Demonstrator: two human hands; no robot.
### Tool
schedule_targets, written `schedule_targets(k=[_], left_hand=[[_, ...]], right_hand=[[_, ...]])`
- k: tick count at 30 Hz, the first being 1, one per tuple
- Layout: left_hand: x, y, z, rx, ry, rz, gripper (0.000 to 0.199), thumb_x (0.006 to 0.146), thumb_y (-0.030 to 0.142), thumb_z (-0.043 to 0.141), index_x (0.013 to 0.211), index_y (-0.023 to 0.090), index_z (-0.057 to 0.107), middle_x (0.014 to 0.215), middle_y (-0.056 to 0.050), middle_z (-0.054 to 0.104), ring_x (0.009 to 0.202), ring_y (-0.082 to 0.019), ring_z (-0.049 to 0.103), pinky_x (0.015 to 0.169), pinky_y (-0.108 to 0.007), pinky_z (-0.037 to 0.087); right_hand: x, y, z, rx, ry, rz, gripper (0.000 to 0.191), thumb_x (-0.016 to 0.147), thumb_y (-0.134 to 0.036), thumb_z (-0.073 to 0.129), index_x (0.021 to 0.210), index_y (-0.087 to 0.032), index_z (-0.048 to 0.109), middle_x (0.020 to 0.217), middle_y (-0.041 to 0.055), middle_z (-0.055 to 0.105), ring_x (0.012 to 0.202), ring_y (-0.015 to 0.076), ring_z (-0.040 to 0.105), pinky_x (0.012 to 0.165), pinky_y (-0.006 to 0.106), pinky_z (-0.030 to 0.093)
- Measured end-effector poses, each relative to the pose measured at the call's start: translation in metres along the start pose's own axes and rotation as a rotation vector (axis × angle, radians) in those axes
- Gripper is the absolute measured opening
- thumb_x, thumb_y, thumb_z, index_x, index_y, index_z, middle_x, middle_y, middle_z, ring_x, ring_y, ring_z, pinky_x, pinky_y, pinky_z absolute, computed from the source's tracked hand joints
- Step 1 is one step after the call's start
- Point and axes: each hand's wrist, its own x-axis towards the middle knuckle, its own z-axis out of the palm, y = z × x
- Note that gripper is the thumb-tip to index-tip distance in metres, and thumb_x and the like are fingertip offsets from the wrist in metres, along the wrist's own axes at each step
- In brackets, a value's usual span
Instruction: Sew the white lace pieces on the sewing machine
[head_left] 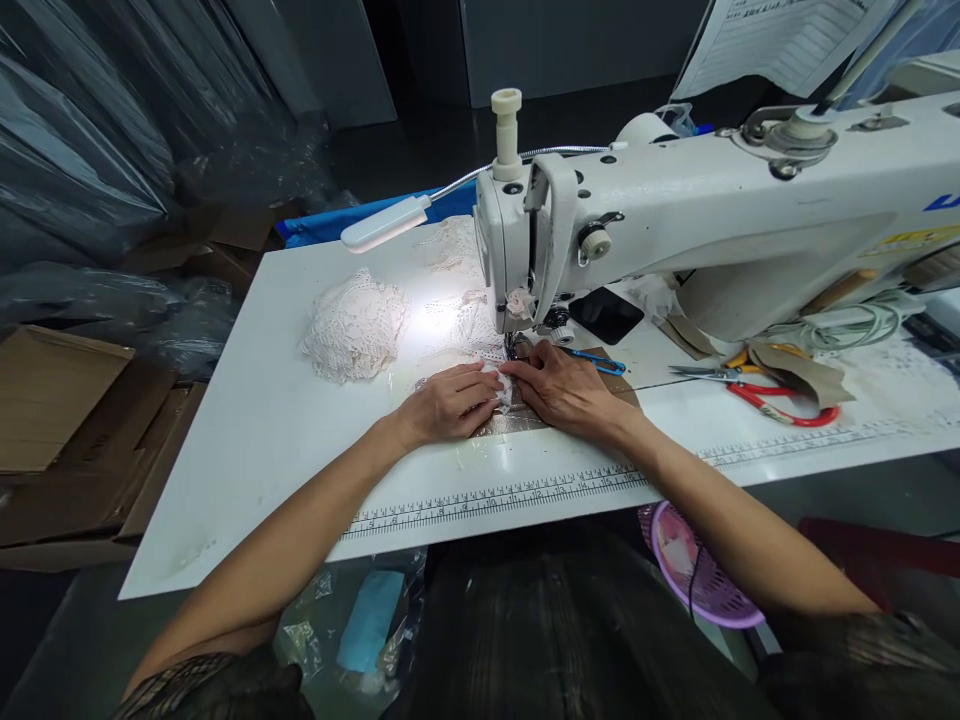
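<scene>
A small piece of white lace (pixel 505 388) lies under the front of a white sewing machine (pixel 517 240), close to its presser foot (pixel 517 346). My left hand (pixel 454 402) rests on the left side of the lace, fingers together and bent, with the fingertips gripping its edge. From the right, my right hand (pixel 566 390) pinches the lace between thumb and forefinger just in front of the foot. Beneath both hands is a brown, shiny plate (pixel 517 420). Blue thread snips (pixel 604 363) lie just behind my right hand. The exact edge under my fingertips is hidden.
A heap of white lace (pixel 356 328) sits left of the machine, with more lace (pixel 454 245) behind. A lit lamp (pixel 386 222) hangs over it. Rightward lie a black phone (pixel 606 315) and red-handled scissors (pixel 780 400). A printed ruler (pixel 487 497) follows the table's front edge.
</scene>
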Motion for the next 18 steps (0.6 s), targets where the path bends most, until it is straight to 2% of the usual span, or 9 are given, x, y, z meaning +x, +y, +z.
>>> schedule_targets(k=[3, 8, 11, 13, 15, 18], left_hand=[[0.000, 0.001, 0.001, -0.043, 0.036, -0.047, 0.007, 0.088, 0.012, 0.055, 0.086, 0.014, 0.062, 0.094, -0.005, 0.072, 0.091, -0.014, 0.069, 0.096, -0.040, 0.056], [0.000, 0.003, 0.002, -0.043, 0.088, -0.062, 0.007, 0.087, 0.012, 0.057, 0.083, 0.013, 0.062, 0.094, -0.007, 0.071, 0.090, -0.014, 0.068, 0.095, -0.039, 0.057], [0.000, 0.001, 0.002, -0.020, 0.085, -0.075, 0.009, 0.088, 0.014, 0.056, 0.082, 0.014, 0.062, 0.092, -0.006, 0.070, 0.087, -0.014, 0.068, 0.091, -0.038, 0.057], [0.000, 0.000, 0.002, 0.004, 0.070, -0.083, 0.011, 0.088, 0.016, 0.057, 0.079, 0.015, 0.062, 0.087, -0.005, 0.071, 0.081, -0.014, 0.068, 0.084, -0.036, 0.058], [0.000, -0.001, 0.002, 0.024, 0.054, -0.089, 0.011, 0.088, 0.017, 0.057, 0.078, 0.015, 0.063, 0.084, -0.004, 0.071, 0.076, -0.013, 0.067, 0.076, -0.034, 0.057], [0.000, -0.002, 0.002, 0.031, 0.028, -0.098, 0.010, 0.089, 0.019, 0.057, 0.082, 0.017, 0.064, 0.085, -0.003, 0.072, 0.075, -0.014, 0.066, 0.073, -0.032, 0.053]], right_hand=[[-0.005, 0.007, 0.000, 0.123, 0.048, 0.001, 0.039, 0.099, -0.031, 0.037, 0.134, -0.024, 0.051, 0.106, 0.0123, 0.053, 0.086, 0.0229, 0.054, 0.074, 0.037, 0.048], [-0.011, 0.017, 0.001, 0.327, 0.134, -0.032, 0.038, 0.097, -0.020, 0.036, 0.130, -0.022, 0.054, 0.103, 0.0086, 0.053, 0.085, 0.0172, 0.057, 0.082, 0.035, 0.050], [-0.012, 0.018, 0.002, 0.310, 0.143, -0.033, 0.037, 0.096, -0.019, 0.039, 0.125, -0.025, 0.059, 0.103, 0.0076, 0.053, 0.087, 0.0172, 0.057, 0.082, 0.035, 0.051], [-0.013, 0.017, 0.002, 0.277, 0.143, -0.043, 0.037, 0.094, -0.019, 0.042, 0.125, -0.027, 0.061, 0.103, 0.0081, 0.053, 0.089, 0.0181, 0.057, 0.082, 0.036, 0.051], [-0.013, 0.016, 0.003, 0.254, 0.132, -0.072, 0.036, 0.093, -0.020, 0.044, 0.124, -0.027, 0.063, 0.104, 0.0088, 0.053, 0.090, 0.0190, 0.056, 0.082, 0.036, 0.050], [-0.014, 0.016, 0.003, 0.230, 0.100, -0.127, 0.037, 0.093, -0.020, 0.046, 0.124, -0.029, 0.063, 0.107, 0.0097, 0.052, 0.093, 0.0203, 0.055, 0.084, 0.038, 0.049]])
